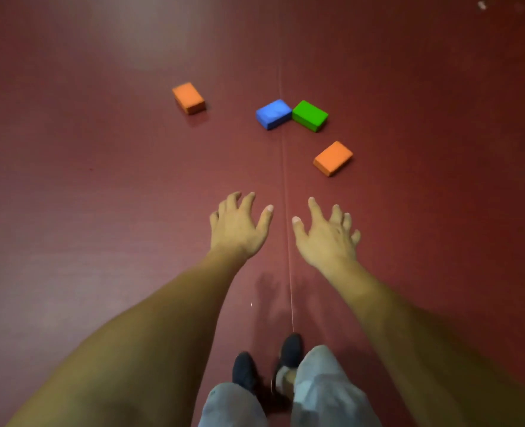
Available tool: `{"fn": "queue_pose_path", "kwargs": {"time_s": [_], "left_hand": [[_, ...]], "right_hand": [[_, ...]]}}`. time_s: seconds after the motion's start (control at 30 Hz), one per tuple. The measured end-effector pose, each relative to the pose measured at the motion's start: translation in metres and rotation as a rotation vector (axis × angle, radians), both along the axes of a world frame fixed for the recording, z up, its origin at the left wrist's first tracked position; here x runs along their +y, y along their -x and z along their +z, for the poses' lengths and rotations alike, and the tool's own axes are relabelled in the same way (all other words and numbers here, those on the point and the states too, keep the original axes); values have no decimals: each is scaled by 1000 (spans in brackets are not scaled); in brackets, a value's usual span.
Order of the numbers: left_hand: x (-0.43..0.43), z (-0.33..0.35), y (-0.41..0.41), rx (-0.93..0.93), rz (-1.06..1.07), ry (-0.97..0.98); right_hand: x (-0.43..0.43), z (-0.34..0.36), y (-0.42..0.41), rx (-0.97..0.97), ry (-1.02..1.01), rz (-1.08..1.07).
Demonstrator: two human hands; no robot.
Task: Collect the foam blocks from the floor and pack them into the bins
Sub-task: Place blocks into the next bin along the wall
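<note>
Both my left hand (239, 228) and right hand (326, 235) reach out with fingers spread, holding nothing, above the floor (101, 180), short of the orange (332, 158), green (310, 114), blue (273, 113) and far orange (188, 97) blocks.

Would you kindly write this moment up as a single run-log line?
phase: reach; left hand: open, empty; right hand: open, empty; floor: far orange block, near orange block, blue block touching green block; bins: unseen

Likely an indoor exercise or play room: the dark red floor (101, 211) is smooth matting (a thin seam (284, 167) runs near to far through its middle). The blue block (273, 114) and green block (310, 114) farther off are foam bricks.
</note>
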State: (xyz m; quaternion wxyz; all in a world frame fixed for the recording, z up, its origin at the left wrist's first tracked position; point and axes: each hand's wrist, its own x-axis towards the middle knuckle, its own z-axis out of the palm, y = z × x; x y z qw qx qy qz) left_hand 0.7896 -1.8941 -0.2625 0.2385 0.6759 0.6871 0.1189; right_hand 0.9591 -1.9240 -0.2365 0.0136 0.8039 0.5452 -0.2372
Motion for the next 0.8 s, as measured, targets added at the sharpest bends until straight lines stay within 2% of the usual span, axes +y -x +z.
{"fn": "queue_pose_path", "kwargs": {"time_s": [0.33, 0.6, 0.8], "left_hand": [[271, -23, -115, 109, -224, -48], [475, -21, -200, 126, -284, -47], [624, -68, -268, 154, -420, 27]], "right_hand": [[251, -43, -113, 35, -29, -185], [436, -48, -194, 18, 10, -292], [568, -92, -251, 36, 50, -417]]}}
